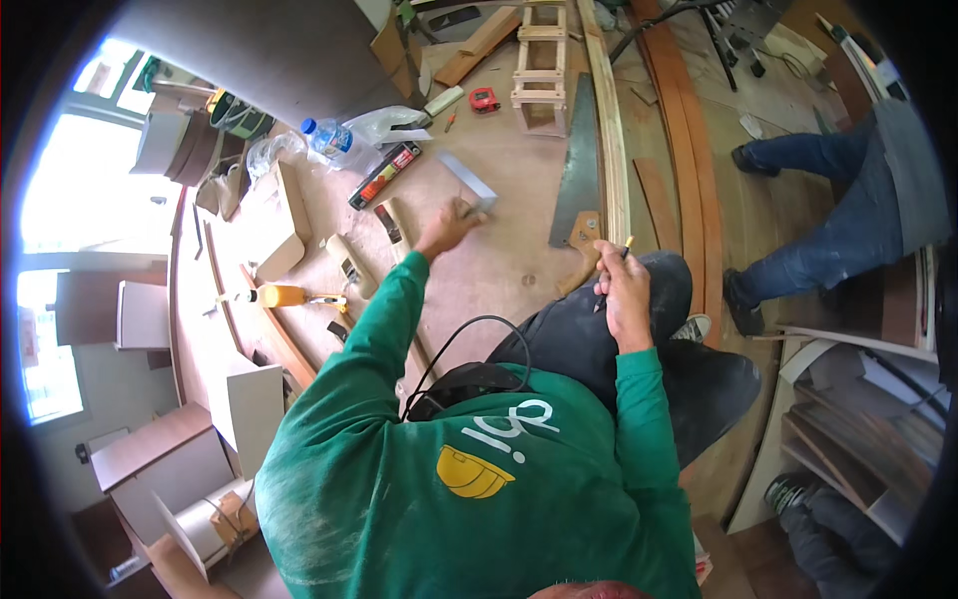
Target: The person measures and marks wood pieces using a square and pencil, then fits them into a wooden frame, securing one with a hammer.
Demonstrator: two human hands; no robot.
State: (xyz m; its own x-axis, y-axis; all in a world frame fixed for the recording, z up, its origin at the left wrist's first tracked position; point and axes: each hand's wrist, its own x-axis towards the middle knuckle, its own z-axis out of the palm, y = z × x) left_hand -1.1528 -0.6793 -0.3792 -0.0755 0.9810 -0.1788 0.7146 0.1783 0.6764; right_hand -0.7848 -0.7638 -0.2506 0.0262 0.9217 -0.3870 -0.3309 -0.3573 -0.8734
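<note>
My left hand (pixel 447 230) is closed at the near end of a flat metal try square (pixel 465 176), its fingers slightly blurred over the handle. The square's pale blade lies over the board, pointing away to the left. In my right hand (pixel 625 290) a dark pencil (pixel 629 246) is gripped between fingers and thumb above my knee. Just beyond that hand lies a handsaw (pixel 576 170), its wooden handle (pixel 580 250) toward me. Two wooden hand planes (pixel 393 228) (pixel 349 266) rest left of my left hand.
Long wooden strips (pixel 611 130) run away beside the saw. A ladder-like wooden frame (pixel 542 70), red tape measure (pixel 484 100), long dark box (pixel 385 176), water bottle (pixel 329 138) and orange-handled tool (pixel 283 297) lie around. Another person's legs (pixel 808 270) are at right.
</note>
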